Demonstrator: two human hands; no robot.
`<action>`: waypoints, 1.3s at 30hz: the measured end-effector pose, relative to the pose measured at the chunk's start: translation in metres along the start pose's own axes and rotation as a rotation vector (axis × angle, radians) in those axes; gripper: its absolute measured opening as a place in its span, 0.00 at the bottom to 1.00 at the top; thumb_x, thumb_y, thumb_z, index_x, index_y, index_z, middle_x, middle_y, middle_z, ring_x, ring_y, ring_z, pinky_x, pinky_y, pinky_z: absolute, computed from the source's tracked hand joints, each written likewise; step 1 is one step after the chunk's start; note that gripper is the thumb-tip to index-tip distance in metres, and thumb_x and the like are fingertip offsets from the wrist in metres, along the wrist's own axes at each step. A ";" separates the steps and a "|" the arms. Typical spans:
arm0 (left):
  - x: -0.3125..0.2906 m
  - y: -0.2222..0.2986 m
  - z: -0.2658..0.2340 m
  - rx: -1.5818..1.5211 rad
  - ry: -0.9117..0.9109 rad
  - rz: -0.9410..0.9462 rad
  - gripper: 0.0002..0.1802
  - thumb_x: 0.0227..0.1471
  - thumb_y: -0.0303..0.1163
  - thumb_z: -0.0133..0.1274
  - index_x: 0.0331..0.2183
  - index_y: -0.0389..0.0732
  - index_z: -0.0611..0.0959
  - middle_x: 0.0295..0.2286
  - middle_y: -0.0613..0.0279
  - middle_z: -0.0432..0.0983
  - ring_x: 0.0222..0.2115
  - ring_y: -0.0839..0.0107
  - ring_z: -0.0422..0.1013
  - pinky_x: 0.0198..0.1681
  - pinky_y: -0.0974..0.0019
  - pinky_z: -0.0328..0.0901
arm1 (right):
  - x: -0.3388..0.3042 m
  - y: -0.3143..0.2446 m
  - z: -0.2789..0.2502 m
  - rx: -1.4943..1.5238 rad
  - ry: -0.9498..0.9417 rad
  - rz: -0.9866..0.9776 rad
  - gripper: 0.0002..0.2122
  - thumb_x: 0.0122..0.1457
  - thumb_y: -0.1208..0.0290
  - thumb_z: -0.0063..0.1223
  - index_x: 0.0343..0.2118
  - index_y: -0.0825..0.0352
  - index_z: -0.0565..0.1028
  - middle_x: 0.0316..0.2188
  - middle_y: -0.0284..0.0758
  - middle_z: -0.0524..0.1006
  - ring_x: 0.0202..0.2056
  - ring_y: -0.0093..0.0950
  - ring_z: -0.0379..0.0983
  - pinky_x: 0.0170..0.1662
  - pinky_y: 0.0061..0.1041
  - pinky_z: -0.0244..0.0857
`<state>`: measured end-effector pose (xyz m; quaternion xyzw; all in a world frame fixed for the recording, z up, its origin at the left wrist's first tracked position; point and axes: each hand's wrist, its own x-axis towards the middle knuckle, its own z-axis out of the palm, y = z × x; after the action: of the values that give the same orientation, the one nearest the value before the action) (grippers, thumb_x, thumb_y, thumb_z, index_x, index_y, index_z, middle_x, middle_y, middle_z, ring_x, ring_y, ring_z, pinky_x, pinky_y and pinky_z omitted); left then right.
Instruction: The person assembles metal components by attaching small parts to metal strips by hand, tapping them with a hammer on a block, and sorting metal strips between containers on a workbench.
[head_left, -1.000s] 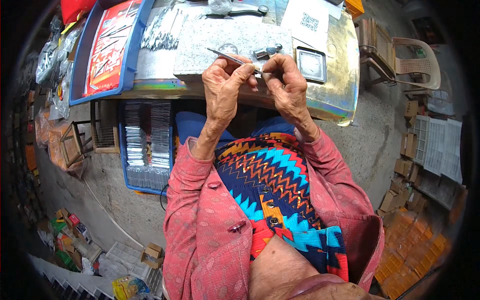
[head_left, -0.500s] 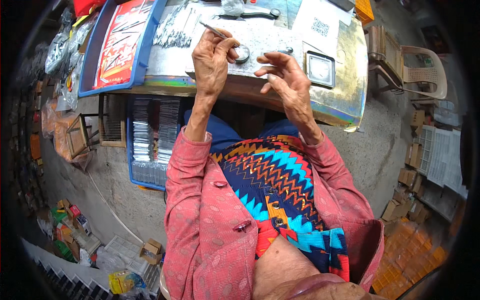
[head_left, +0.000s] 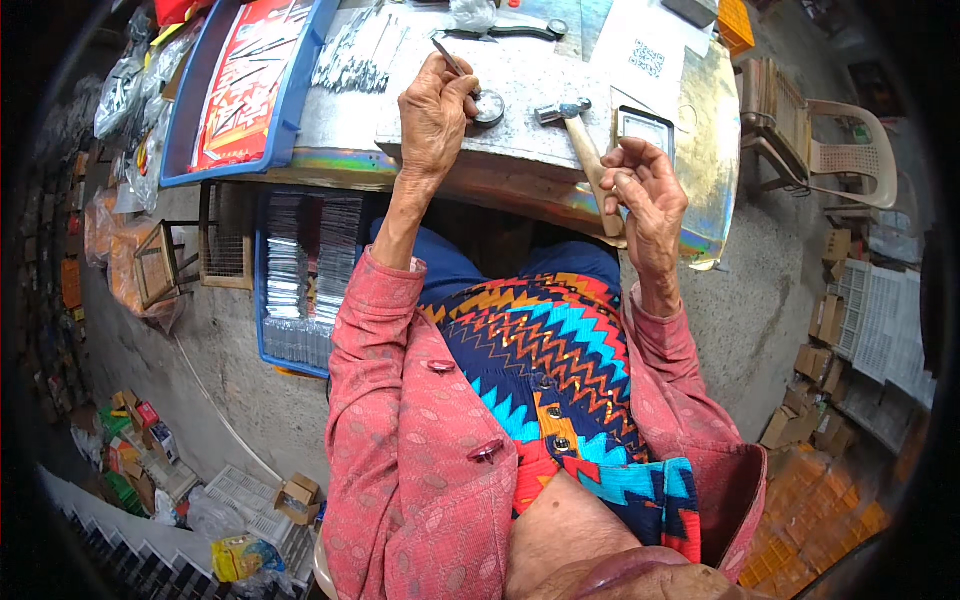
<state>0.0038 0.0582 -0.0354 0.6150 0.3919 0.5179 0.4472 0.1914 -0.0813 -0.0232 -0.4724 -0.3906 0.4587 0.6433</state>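
Note:
My left hand is above the worktable, its thumb and fingers pinched on a thin dark metal strip that points up and left. Just right of those fingertips a small round dark-rimmed object lies on a pale flat slab. A hammer with a steel head and wooden handle rests there, handle toward me. My right hand is beside the handle, fingers loosely bent and apart, with nothing visible in them. Past it sits a square dark-rimmed tray, partly covered by the hand.
A blue tray with thin dark strips on red sheets stands at the left. Many thin metal strips lie beside it. A black-handled tool is at the back. Below stands a blue crate; a chair is at right.
My right hand has moved right and toward me, uncovering the hammer. My left hand has shifted slightly right, still pinching the metal strip.

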 end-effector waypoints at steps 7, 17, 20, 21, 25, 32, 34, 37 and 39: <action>0.001 0.001 -0.001 -0.004 -0.022 -0.020 0.01 0.50 0.24 0.46 0.26 0.39 0.72 0.16 0.70 0.69 0.15 0.86 0.64 0.15 0.81 0.59 | 0.001 -0.002 -0.002 -0.036 0.012 0.005 0.15 0.54 0.80 0.43 0.45 0.75 0.62 0.34 0.40 0.68 0.29 0.18 0.68 0.26 0.12 0.62; 0.002 0.000 -0.003 0.311 -0.106 0.230 0.02 0.49 0.26 0.49 0.27 0.39 0.75 0.17 0.70 0.69 0.16 0.85 0.64 0.19 0.79 0.60 | 0.025 -0.033 0.010 -0.196 -0.180 0.057 0.13 0.54 0.80 0.41 0.43 0.74 0.64 0.33 0.37 0.70 0.29 0.18 0.67 0.25 0.13 0.63; 0.002 -0.006 -0.001 0.324 -0.099 0.292 0.02 0.48 0.24 0.49 0.26 0.37 0.73 0.18 0.66 0.69 0.19 0.80 0.65 0.22 0.75 0.61 | 0.039 -0.042 0.032 -0.307 -0.291 -0.011 0.12 0.55 0.79 0.40 0.43 0.71 0.66 0.29 0.34 0.71 0.26 0.17 0.68 0.22 0.12 0.63; 0.002 -0.008 0.000 0.348 -0.091 0.357 0.02 0.47 0.23 0.49 0.25 0.37 0.72 0.18 0.65 0.70 0.20 0.79 0.66 0.23 0.74 0.61 | 0.046 -0.043 0.040 -0.309 -0.291 -0.015 0.12 0.55 0.79 0.40 0.43 0.71 0.66 0.29 0.34 0.71 0.26 0.17 0.68 0.22 0.12 0.63; 0.001 -0.009 0.001 0.369 -0.080 0.381 0.05 0.43 0.19 0.49 0.24 0.36 0.70 0.21 0.53 0.69 0.24 0.55 0.69 0.24 0.63 0.62 | 0.079 -0.035 0.066 -0.411 -0.399 -0.151 0.12 0.57 0.74 0.40 0.43 0.69 0.69 0.24 0.30 0.71 0.23 0.14 0.67 0.21 0.11 0.62; -0.001 -0.015 0.000 0.363 -0.061 0.395 0.03 0.48 0.25 0.49 0.25 0.36 0.72 0.22 0.60 0.71 0.24 0.70 0.70 0.26 0.71 0.64 | 0.102 -0.020 0.082 -0.388 -0.510 -0.117 0.15 0.58 0.59 0.43 0.35 0.68 0.73 0.21 0.27 0.72 0.20 0.12 0.67 0.20 0.10 0.61; -0.002 -0.016 0.002 0.275 -0.042 0.396 0.02 0.47 0.24 0.47 0.26 0.36 0.71 0.22 0.54 0.68 0.24 0.57 0.69 0.26 0.62 0.63 | 0.103 -0.021 0.085 -0.360 -0.484 -0.049 0.16 0.56 0.57 0.46 0.27 0.68 0.74 0.18 0.26 0.71 0.16 0.12 0.66 0.19 0.11 0.61; -0.002 -0.015 0.002 0.257 -0.052 0.360 0.03 0.48 0.25 0.46 0.27 0.36 0.72 0.22 0.54 0.69 0.24 0.57 0.69 0.26 0.62 0.63 | 0.105 -0.021 0.085 -0.309 -0.511 -0.007 0.16 0.55 0.57 0.47 0.27 0.68 0.74 0.18 0.27 0.72 0.16 0.12 0.66 0.18 0.10 0.61; -0.001 -0.016 0.003 0.259 -0.040 0.360 0.03 0.48 0.25 0.46 0.27 0.35 0.72 0.22 0.54 0.69 0.24 0.57 0.69 0.26 0.63 0.63 | 0.105 -0.022 0.086 -0.270 -0.506 0.068 0.14 0.55 0.60 0.48 0.27 0.69 0.73 0.18 0.28 0.72 0.17 0.12 0.66 0.20 0.10 0.60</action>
<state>0.0059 0.0610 -0.0510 0.7374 0.3300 0.5226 0.2725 0.1446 0.0380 0.0268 -0.4372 -0.5803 0.5271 0.4408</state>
